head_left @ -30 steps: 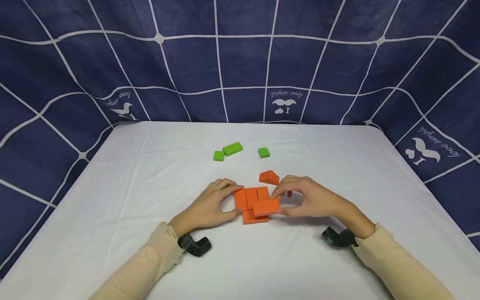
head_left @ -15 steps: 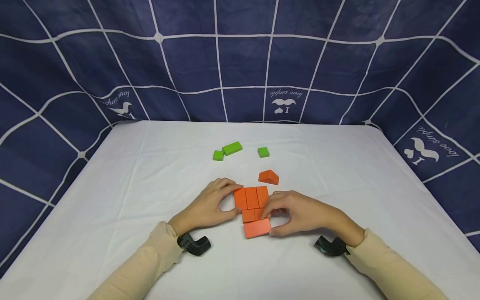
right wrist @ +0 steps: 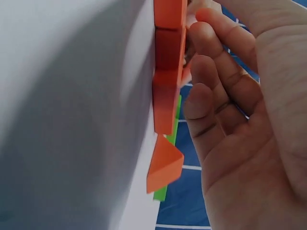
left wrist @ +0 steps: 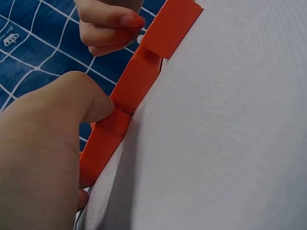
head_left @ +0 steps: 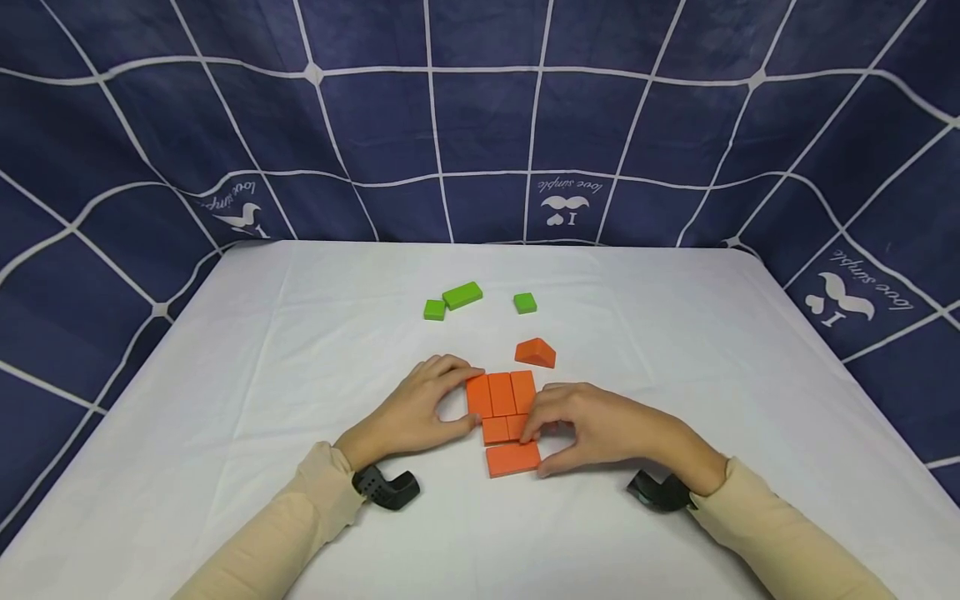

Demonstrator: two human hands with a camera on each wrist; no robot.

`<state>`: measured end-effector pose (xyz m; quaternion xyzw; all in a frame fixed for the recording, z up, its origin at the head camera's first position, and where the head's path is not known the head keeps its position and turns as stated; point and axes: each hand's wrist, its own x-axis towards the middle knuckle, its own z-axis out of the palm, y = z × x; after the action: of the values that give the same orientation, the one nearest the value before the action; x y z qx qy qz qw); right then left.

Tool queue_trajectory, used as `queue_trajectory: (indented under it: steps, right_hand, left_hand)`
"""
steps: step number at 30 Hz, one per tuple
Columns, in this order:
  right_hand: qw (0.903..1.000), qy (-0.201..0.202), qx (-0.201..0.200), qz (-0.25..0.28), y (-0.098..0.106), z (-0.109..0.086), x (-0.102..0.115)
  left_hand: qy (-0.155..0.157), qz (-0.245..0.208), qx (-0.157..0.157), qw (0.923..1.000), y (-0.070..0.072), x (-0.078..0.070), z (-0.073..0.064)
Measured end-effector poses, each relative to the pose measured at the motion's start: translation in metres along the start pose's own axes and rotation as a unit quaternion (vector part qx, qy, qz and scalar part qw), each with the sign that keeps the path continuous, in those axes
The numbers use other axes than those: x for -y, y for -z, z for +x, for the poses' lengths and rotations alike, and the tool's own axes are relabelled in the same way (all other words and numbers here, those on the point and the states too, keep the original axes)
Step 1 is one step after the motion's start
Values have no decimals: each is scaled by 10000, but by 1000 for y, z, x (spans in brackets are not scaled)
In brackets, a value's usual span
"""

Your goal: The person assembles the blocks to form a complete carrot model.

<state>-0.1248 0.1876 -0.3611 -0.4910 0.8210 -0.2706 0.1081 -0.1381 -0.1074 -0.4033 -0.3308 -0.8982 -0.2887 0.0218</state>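
Several flat orange blocks lie together on the white cloth. In the head view, three upright-lying ones form a back row, with two small blocks [head_left: 494, 430] in front. My left hand [head_left: 412, 417] holds the leftmost orange block [head_left: 478, 397], index finger at its far end and thumb at its near end. A longer orange block [head_left: 512, 461] lies crosswise before the small blocks, a narrow gap between them. The fingers and thumb of my right hand [head_left: 603, 425] pinch its right end. In the right wrist view, these fingers [right wrist: 206, 67] are curled beside the row.
An orange wedge-like block [head_left: 536, 353] lies just behind the group. Farther back are a long green block [head_left: 462, 295], a small green block [head_left: 434, 310] beside it and another small green block [head_left: 525, 303]. A dark blue gridded curtain [head_left: 480, 117] surrounds the table.
My right hand has brought the long orange block down from above the small blocks and set it on the cloth nearer me. My left hand has stayed in place.
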Motion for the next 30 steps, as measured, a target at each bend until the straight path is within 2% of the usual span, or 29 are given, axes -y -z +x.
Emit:
queue_trajectory:
  steps: [6,22,30]
  right_hand:
    - [9997,249,49,36,-6,2,1]
    - [9991,303,-247,175,-13,4,-2]
    - [9989,343,-264,187,-14,6,-3]
  left_hand:
    - [11,-2,32,10000,1,-1,0]
    - [-27,28,8,10000,0,-1,2]
    - [18,38,18,10000,-2,1,1]
